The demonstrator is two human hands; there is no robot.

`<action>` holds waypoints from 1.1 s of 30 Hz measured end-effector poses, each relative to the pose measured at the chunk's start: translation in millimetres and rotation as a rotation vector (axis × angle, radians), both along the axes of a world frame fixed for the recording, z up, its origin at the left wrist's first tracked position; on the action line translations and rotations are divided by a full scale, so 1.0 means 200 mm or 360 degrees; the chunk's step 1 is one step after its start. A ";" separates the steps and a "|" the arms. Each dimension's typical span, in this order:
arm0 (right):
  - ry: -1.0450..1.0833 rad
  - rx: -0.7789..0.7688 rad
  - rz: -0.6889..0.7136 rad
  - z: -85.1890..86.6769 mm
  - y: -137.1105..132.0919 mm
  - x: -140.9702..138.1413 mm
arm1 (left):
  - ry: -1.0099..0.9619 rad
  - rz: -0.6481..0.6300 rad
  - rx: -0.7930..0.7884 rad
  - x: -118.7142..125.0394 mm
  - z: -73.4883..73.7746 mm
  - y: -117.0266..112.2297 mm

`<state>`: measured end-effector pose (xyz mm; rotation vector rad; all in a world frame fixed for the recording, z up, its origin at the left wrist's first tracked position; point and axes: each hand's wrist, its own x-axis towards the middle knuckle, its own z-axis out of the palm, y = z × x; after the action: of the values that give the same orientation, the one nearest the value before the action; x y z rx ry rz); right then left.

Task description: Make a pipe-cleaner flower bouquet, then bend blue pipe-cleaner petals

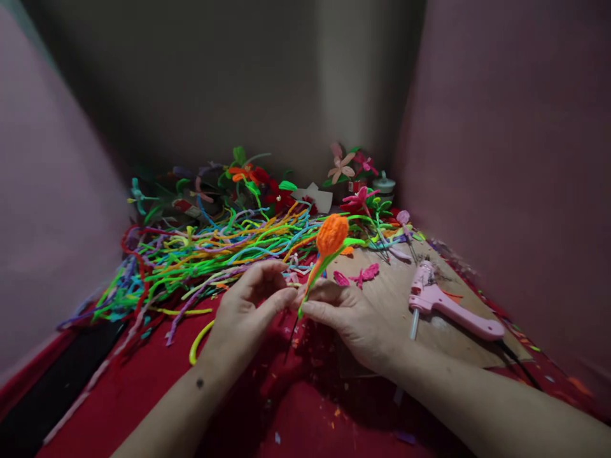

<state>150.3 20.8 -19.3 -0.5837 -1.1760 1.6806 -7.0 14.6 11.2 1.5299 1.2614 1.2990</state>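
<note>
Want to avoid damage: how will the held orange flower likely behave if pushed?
The orange flower is probably light: it looks fuzzy and slim. Its bulky bloom above a thin dark stem could make it top-heavy. The narrow green leaf may bend, looking soft.

We take this for a small handicraft corner; whether in a home or a workshop, we cannot tell. We see a heap of bright fuzzy stems (224, 251), fuzzy flowers (245, 173) behind it, an orange flower (333, 234) in front, a pink glue gun (461, 312) on a board (389, 305), and scraps (277, 437) strewn over a red covering (238, 407). Pinkish surfaces (515, 127) hem us in on both sides.
</note>
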 end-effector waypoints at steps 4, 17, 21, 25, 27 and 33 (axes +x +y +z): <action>-0.0040 0.0043 0.0079 0.01 -0.02 -0.02 | -0.0317 -0.0306 -0.0173 0.00 0.11 0.04; -0.0081 0.0057 0.0538 0.05 -0.03 0.03 | -0.0743 -0.0625 -0.0588 -0.01 0.13 0.07; -0.0069 0.0043 0.0646 0.02 -0.01 0.04 | -0.0845 -0.0549 -0.0665 0.02 0.11 0.09; -0.0058 0.0088 0.0766 0.02 -0.01 0.04 | -0.0821 -0.0625 -0.0796 0.04 0.08 0.08; -0.0066 0.0079 0.0793 0.02 -0.01 0.05 | -0.0806 -0.0693 -0.0835 0.04 0.08 0.07; -0.0105 0.0132 0.0832 0.00 0.00 0.05 | -0.0748 -0.0599 -0.0970 0.03 0.08 0.08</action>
<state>160.9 20.7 -19.5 -0.2919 -1.5308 2.0429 -1.3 30.8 26.5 0.8987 0.8915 0.8469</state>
